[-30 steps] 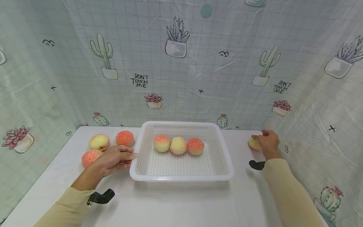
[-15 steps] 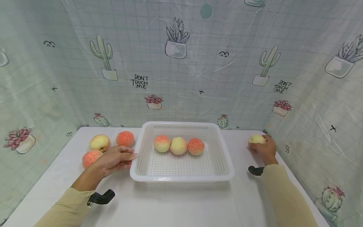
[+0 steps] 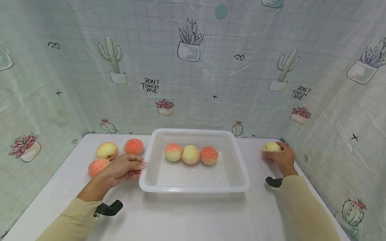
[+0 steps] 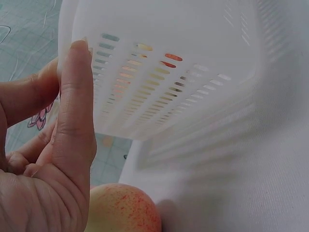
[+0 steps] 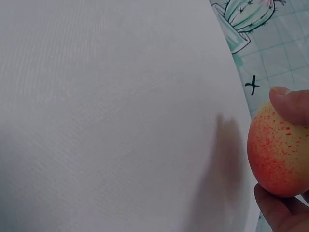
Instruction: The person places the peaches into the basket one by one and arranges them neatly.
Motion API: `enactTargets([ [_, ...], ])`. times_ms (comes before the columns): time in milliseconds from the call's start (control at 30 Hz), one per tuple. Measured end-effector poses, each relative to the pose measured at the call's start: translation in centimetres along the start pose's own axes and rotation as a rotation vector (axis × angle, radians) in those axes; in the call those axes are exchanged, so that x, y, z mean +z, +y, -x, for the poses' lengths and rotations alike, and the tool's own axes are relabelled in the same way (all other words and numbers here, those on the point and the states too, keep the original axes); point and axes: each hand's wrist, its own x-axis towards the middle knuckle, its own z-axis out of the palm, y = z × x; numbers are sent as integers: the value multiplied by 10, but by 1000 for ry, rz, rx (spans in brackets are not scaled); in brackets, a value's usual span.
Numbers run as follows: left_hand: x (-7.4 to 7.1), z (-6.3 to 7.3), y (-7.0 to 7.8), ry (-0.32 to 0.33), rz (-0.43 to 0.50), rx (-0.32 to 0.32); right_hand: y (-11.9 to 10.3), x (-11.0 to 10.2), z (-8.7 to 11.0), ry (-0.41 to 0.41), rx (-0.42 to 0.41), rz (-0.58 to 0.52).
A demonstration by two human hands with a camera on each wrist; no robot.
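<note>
My left hand (image 3: 123, 168) pinches the left rim of a white plastic basket (image 3: 194, 188) between thumb and fingers. Inside the basket three peaches (image 3: 190, 154) sit in a row, one reddish, one pale yellow and one two-toned. At the far right of the table my right hand (image 3: 284, 158) grips a yellow peach (image 3: 272, 146). The right wrist view shows this peach's other side, red-speckled (image 5: 275, 152), held between thumb and fingertips, with a shadow on the table beside it. In the left wrist view, slots in the basket wall (image 4: 164, 29) let the peaches show through.
Left of the basket, on the white table (image 3: 193, 217), lie a yellow peach (image 3: 107, 151), an orange-red one (image 3: 134, 146) and another (image 3: 98, 167) partly behind my left wrist. A curtain (image 3: 193, 83) printed with cacti encloses the back and sides.
My right hand has gone from reaching over the peach to gripping it from its right side, and has turned it a little. My left hand and the basket have stayed in place.
</note>
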Motion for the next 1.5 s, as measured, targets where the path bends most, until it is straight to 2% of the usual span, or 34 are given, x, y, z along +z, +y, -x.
enactTargets([
  [433,1,0,2,-9,-8,7,-19,-6,6,-50,-92,69],
  [800,1,0,1,-13,-6,9,-39,-11,23,-100,-174,39],
  [1067,1,3,2,-13,7,8,-50,-14,31,-123,-281,7],
  [1333,1,4,2,-18,20,3,-62,-18,40,-182,-315,-7],
  [1500,1,3,2,-22,18,7,-70,-21,47,-197,-345,23],
])
